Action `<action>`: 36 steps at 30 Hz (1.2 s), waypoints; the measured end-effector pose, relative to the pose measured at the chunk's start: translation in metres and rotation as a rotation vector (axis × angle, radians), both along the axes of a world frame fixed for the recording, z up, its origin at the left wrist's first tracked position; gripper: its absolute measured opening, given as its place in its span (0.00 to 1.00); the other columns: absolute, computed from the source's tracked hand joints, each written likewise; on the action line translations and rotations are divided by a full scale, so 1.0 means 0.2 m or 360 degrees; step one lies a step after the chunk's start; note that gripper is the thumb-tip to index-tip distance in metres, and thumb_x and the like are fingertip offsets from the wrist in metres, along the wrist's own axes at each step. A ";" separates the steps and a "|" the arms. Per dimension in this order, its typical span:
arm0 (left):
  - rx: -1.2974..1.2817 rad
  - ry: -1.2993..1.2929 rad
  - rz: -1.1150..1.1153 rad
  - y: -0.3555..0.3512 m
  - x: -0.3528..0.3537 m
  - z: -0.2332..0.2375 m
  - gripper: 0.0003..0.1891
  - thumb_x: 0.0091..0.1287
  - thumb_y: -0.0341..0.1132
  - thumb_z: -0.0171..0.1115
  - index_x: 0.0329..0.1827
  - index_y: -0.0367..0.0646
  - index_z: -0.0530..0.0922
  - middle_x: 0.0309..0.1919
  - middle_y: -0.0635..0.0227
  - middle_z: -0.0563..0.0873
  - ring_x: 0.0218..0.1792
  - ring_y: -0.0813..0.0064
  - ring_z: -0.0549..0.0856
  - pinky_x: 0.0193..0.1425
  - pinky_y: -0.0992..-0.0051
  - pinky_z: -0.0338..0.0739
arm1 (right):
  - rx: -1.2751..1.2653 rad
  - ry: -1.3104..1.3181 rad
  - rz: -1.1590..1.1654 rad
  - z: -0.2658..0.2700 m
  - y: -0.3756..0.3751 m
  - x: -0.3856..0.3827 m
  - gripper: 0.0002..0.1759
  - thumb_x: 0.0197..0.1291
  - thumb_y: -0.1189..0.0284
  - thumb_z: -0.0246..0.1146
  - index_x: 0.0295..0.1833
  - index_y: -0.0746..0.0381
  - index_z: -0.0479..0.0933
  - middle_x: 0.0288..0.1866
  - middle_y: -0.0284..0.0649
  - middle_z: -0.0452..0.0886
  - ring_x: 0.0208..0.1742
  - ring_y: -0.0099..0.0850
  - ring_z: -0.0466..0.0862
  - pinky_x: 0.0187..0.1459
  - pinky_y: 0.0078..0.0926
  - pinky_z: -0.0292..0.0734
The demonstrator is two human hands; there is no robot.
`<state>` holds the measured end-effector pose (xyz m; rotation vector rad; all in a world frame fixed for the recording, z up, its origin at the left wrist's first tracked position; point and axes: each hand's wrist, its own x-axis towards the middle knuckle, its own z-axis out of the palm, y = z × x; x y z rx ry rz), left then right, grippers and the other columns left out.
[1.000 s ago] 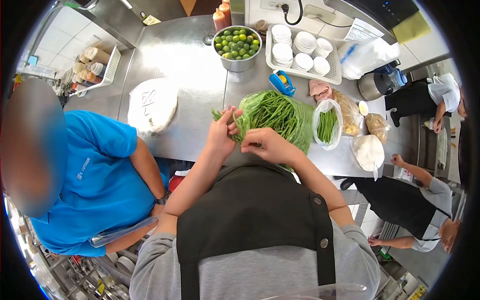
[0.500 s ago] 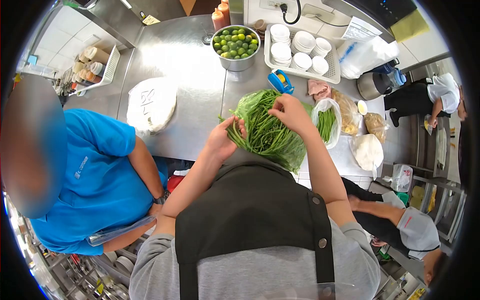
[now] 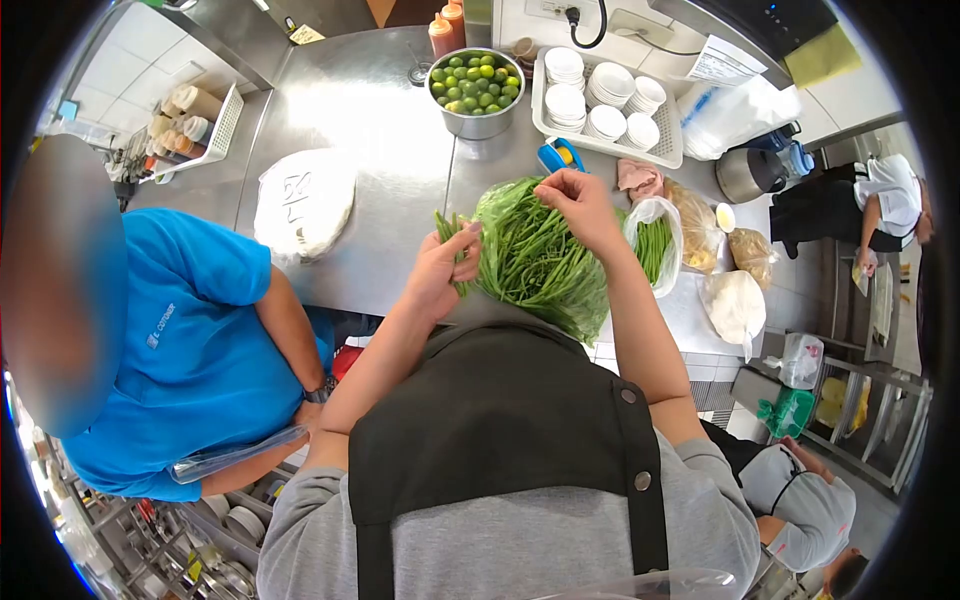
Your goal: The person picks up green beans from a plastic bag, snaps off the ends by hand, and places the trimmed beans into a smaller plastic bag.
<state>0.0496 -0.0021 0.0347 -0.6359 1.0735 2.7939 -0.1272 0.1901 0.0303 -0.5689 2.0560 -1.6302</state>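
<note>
A small bunch of green beans (image 3: 446, 228) is held in my left hand (image 3: 438, 276), its fingers wrapped around the stems just left of the bag. An open green-tinted plastic bag (image 3: 590, 310) lies on the counter in front of me, full of long green beans (image 3: 540, 262). Over the bag's far right side is my right hand (image 3: 582, 208), thumb and fingertips pinched together; whatever sits between them is too small to make out. Beside my right forearm stands a clear bag (image 3: 672, 215) with more green beans. A blue object (image 3: 560, 157) with a yellow part lies beyond my right hand.
A metal bowl of green citrus fruit (image 3: 475, 122) and a white basket (image 3: 610, 148) of stacked white cups stand behind. A round white wrapped package (image 3: 304, 205) lies left on the steel counter (image 3: 395, 180). A person in blue (image 3: 190, 350) stands close left; other people are at right.
My left hand has moved slightly left, away from the pile, with the beans now upright in its grip. My right hand has risen a little. A person at lower right has moved farther down.
</note>
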 end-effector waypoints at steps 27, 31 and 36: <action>-0.0270 -0.0016 0.0194 0.03 -0.10 0.13 0.13 0.76 0.41 0.66 0.44 0.37 0.81 0.21 0.81 0.71 0.18 0.89 0.62 0.23 0.80 0.53 | 0.0550 -0.0004 0.0479 0.11 0.10 0.21 0.16 0.65 0.65 0.72 0.33 0.66 0.80 0.25 0.37 0.78 0.29 0.27 0.77 0.35 0.31 0.73; -0.0232 -0.0029 0.0308 0.00 -0.11 0.12 0.13 0.76 0.41 0.66 0.44 0.38 0.80 0.23 0.80 0.74 0.18 0.88 0.63 0.22 0.81 0.55 | -0.0141 -0.0334 0.0422 0.18 0.06 0.31 0.14 0.68 0.64 0.70 0.39 0.66 0.82 0.29 0.37 0.80 0.32 0.21 0.78 0.36 0.24 0.74; -0.0280 -0.0012 0.0433 0.00 -0.12 0.11 0.13 0.75 0.41 0.67 0.44 0.37 0.81 0.23 0.79 0.74 0.17 0.88 0.62 0.23 0.80 0.54 | -0.0001 0.0313 0.0451 0.23 0.00 0.36 0.09 0.66 0.73 0.69 0.38 0.66 0.79 0.29 0.34 0.77 0.31 0.24 0.75 0.37 0.26 0.72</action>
